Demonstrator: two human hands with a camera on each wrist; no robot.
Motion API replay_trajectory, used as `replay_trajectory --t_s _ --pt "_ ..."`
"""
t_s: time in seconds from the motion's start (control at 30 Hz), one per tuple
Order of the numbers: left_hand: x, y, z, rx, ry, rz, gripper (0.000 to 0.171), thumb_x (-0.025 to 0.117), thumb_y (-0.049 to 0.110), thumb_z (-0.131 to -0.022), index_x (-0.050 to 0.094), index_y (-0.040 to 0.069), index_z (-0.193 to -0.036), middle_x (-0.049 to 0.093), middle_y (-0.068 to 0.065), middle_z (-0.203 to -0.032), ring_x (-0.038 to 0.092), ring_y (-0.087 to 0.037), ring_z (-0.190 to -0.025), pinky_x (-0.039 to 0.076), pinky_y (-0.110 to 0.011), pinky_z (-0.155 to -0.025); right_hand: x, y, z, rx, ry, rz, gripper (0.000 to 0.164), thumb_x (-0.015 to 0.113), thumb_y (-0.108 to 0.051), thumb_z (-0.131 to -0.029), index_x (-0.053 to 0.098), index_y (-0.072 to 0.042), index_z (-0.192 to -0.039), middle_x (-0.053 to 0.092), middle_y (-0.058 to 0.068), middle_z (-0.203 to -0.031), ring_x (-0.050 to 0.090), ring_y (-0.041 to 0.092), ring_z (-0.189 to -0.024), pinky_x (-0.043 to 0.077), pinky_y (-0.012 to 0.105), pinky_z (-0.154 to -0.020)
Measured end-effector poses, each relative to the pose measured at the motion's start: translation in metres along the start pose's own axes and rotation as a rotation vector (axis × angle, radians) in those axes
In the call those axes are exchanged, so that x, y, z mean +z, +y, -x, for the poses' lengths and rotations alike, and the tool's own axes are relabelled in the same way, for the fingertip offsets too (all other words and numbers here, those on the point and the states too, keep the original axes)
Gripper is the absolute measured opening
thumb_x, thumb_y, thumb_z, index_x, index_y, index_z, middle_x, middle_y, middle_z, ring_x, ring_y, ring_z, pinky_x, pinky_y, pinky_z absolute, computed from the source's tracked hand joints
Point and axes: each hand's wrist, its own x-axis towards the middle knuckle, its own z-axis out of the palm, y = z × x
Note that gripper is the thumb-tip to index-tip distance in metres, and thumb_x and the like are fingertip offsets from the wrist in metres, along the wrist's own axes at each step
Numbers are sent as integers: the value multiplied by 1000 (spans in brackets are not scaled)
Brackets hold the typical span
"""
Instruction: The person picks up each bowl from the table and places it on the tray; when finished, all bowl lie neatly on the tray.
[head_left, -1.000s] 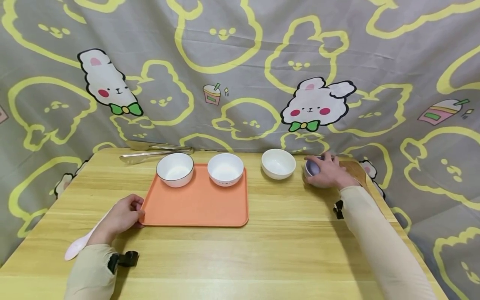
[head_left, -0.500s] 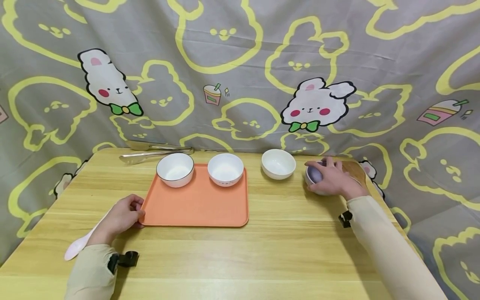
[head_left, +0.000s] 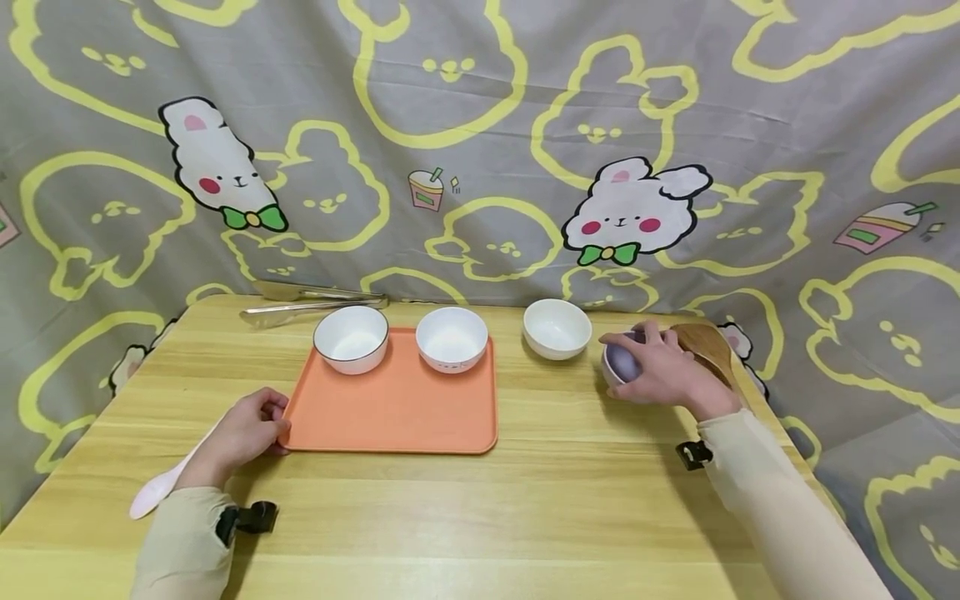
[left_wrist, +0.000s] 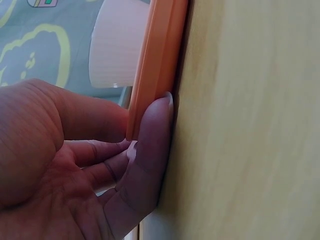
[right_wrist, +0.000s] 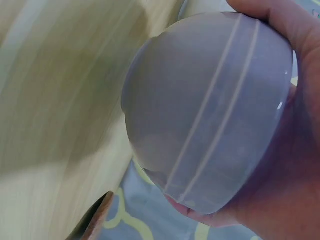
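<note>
My left hand (head_left: pixel 242 435) pinches the near left corner of an orange tray (head_left: pixel 397 417). In the left wrist view the thumb presses the rim of the tray (left_wrist: pixel 159 55) from one side, with a finger under the other. At the back right, my right hand (head_left: pixel 666 367) grips a purple-grey bowl (head_left: pixel 619 363) by its rim and side. The right wrist view shows the outside of this bowl (right_wrist: pixel 200 110), with two pale stripes and its foot close over the table. On the tray stand a dark-rimmed white bowl (head_left: pixel 351 340) and a plain-rimmed white bowl (head_left: pixel 452 340).
A cream bowl (head_left: pixel 557 330) stands between the tray and my right hand. Metal tongs (head_left: pixel 300 310) lie behind the tray. A pale pink spoon (head_left: pixel 153 493) lies partly under my left forearm, and a wooden utensil (head_left: pixel 705 342) at the right. A patterned curtain (head_left: pixel 480 150) hangs behind the table.
My right hand has brought the purple-grey bowl a little toward the front and slightly left, showing more of the wooden utensil. The left hand and tray stay in place.
</note>
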Motion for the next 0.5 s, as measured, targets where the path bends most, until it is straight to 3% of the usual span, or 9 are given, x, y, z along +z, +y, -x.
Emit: replay_trajectory --t_s 0.2,0.5 --pt "-3 -1 2 6 -2 -10 30 53 -7 -88 43 -15 -115 48 -15 -89 58 -23 -69 58 -34 -56 4 -12 9 -36 -13 1 76 81 -38 -73 51 -26 -142 28 26 -139 31 47 -114 44 58 -68" --pt "0 3 1 3 -23 13 30 52 -7 -89 41 -16 -116 47 -16 -89 58 -23 -70 58 -34 -57 7 -21 19 -100 10 61 77 81 -41 -71 52 -27 -141 33 23 -138 33 48 -116 42 63 -70"
